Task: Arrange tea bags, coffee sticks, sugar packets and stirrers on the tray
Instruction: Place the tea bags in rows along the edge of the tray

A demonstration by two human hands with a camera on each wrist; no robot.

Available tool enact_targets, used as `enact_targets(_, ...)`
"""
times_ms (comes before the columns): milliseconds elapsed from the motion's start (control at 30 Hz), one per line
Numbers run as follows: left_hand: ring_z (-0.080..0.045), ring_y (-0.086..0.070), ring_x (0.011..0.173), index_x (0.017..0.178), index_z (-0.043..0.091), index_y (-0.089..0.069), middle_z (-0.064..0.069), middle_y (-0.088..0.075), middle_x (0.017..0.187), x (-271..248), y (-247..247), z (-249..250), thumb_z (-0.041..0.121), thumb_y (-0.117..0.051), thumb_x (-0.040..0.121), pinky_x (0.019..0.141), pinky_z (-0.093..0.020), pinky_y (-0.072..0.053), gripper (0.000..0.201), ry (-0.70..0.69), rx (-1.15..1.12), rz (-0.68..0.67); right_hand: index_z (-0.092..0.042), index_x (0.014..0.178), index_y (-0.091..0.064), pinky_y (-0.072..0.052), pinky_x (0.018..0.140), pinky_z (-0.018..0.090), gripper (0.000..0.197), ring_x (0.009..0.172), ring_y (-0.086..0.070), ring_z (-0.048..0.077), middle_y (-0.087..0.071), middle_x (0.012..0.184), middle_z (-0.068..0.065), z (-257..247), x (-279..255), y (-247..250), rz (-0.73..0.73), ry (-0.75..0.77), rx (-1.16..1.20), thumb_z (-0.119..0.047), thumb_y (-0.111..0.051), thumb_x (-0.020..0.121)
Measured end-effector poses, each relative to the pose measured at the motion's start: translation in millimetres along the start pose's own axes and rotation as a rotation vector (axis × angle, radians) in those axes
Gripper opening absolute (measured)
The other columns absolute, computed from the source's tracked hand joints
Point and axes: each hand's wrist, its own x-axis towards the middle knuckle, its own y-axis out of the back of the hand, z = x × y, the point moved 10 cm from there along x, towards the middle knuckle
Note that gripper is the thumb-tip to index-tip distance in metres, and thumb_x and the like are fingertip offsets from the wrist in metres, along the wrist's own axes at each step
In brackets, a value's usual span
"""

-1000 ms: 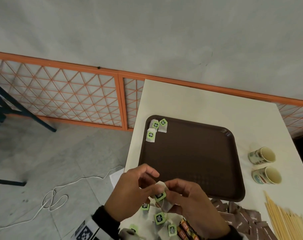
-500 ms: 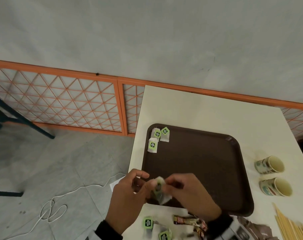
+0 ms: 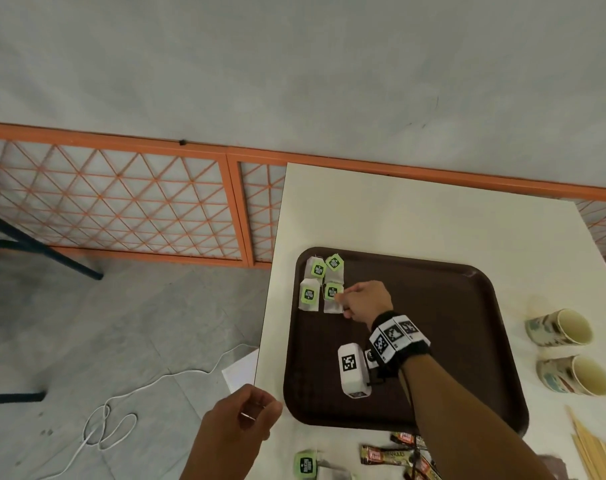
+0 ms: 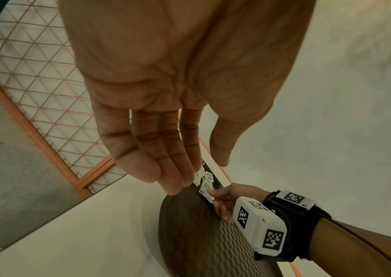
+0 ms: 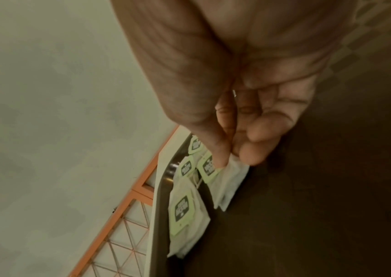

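Note:
A brown tray (image 3: 433, 306) lies on the white table (image 3: 398, 209). Several green-tagged tea bags sit in its far left corner. My right hand (image 3: 341, 300) reaches over the tray and pinches the near right tea bag (image 3: 332, 303) of that group, which lies on the tray. In the right wrist view the right hand (image 5: 231, 157) has its thumb on the tag and its fingers on the white tea bag (image 5: 227, 180). My left hand (image 3: 260, 407) hovers at the table's near left edge. It holds nothing, and the left wrist view shows the left hand (image 4: 196, 175) with relaxed, nearly straight fingers.
Two paper cups (image 3: 559, 327) (image 3: 575, 374) lie on their sides right of the tray. Wooden stirrers (image 3: 596, 448) lie at the near right. Coffee sticks (image 3: 384, 455) and a loose tea bag (image 3: 305, 464) lie in front of the tray. The table's left edge drops to the floor.
Both hands held one tea bag near the tray's front edge. The right hand has carried it to the far left corner group, while the left hand let go and drew back left.

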Motion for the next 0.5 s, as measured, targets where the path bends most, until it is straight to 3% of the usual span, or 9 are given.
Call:
enact_targets(133,-0.002,-0.069,0.071,0.085,0.026,-0.063,0.011,-0.072,0.076,1.3,-0.4,2.3,0.041,-0.065,0.089,0.065,-0.01,-0.049,0.015,-0.013,0.038,-0.016,-0.008,0.087,-0.069,-0.063,0.069,0.036,0.02,0.058,-0.07,0.016,-0.073,0.077,0.008,0.5,-3.1,-3.8,0.005,-0.024,0.065,-0.021,-0.082,0.078)
enact_targets(367,-0.006,-0.07,0.074,0.087,0.027,-0.064,0.009,-0.071,0.079,-4.6,4.7,3.9,0.043,-0.063,0.089,0.07,-0.016,-0.053,0.016,-0.01,0.029,-0.019,-0.007,0.087,-0.07,-0.063,0.072,0.036,0.019,0.065,-0.074,0.018,-0.075,0.082,0.007,-1.4,-10.2,0.0,0.029,0.026,0.045,-0.022,-0.08,0.08)
enact_targets(500,0.0,-0.068,0.072,0.086,0.029,-0.064,0.011,-0.071,0.079,-14.0,1.1,9.6,0.042,-0.063,0.089,0.068,-0.018,-0.054,0.013,-0.07,0.042,-0.036,-0.011,0.083,-0.07,-0.063,0.067,0.032,0.017,0.06,-0.071,0.015,-0.074,0.084,0.007,-3.3,-25.9,13.4,0.05,0.043,0.048,-0.025,-0.079,0.081)
